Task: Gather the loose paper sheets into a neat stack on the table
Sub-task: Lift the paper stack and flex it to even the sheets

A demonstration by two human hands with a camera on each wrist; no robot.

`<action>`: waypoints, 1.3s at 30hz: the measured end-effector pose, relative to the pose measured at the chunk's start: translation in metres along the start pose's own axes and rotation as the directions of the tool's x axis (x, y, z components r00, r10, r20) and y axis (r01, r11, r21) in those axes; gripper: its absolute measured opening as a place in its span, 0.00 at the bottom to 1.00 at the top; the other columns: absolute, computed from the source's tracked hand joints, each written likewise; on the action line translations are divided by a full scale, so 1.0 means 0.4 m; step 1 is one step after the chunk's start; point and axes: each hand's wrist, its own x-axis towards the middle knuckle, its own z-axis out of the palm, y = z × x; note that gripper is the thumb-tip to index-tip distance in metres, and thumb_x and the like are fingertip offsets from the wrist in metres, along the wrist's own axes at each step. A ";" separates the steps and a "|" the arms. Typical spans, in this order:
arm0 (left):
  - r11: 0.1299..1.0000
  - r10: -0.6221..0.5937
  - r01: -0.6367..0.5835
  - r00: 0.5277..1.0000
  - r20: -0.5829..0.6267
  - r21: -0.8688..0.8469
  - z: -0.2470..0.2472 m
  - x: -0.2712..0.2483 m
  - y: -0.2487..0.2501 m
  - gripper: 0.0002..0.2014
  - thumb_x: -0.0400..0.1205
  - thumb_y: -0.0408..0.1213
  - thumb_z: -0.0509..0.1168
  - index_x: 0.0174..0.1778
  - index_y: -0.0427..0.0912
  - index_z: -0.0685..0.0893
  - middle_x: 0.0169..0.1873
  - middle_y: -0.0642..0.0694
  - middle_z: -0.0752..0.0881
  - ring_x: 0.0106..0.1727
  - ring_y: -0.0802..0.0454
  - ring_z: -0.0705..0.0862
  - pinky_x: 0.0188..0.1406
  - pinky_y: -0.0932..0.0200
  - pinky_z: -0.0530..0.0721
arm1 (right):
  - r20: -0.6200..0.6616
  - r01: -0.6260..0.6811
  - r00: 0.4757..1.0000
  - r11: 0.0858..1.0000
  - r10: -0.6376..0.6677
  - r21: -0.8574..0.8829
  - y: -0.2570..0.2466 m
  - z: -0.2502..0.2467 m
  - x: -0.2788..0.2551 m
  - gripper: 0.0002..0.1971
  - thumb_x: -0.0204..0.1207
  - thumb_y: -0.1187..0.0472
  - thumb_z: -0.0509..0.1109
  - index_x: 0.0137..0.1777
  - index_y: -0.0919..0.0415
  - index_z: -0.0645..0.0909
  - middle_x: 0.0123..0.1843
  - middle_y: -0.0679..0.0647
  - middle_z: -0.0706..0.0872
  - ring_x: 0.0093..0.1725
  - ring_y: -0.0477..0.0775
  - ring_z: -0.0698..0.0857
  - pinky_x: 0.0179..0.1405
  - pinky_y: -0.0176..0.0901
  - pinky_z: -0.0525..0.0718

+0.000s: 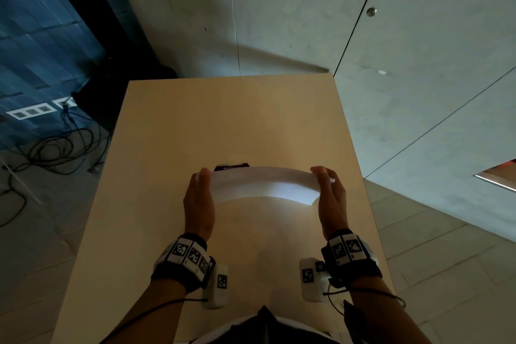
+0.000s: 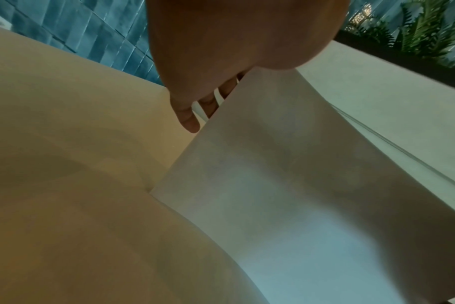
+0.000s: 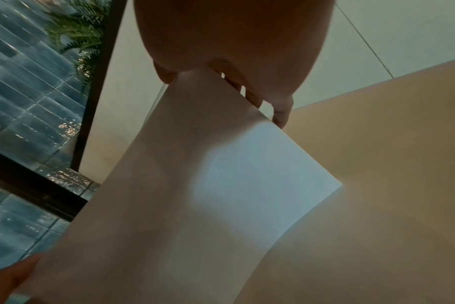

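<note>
Already gathered, the paper sheets (image 1: 265, 184) arch between left hand (image 1: 198, 201) and right hand (image 1: 332, 198), fingers grasping each end, not yet laid square on the counter (image 1: 223, 114).

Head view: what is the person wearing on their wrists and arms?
Bare forearms, no sleeves. Each wrist carries a black strap with white blocks bearing black-and-white square markers, left and right. A white camera box with a marker hangs inside each wrist, trailing a thin black cable.

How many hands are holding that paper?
2. The left hand holds the left end of the paper sheets, the right hand the right end, above the table. The number of sheets cannot be told.
</note>
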 end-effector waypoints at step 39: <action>0.875 0.272 -0.268 0.961 0.049 0.402 -0.017 -0.031 -0.055 0.14 0.83 0.37 0.64 0.64 0.39 0.81 0.52 0.37 0.89 0.48 0.52 0.83 0.49 0.58 0.80 | 0.004 0.094 0.995 0.948 -0.097 -0.304 0.049 -0.008 -0.033 0.15 0.82 0.65 0.63 0.64 0.55 0.85 0.55 0.51 0.90 0.55 0.50 0.86 0.56 0.44 0.84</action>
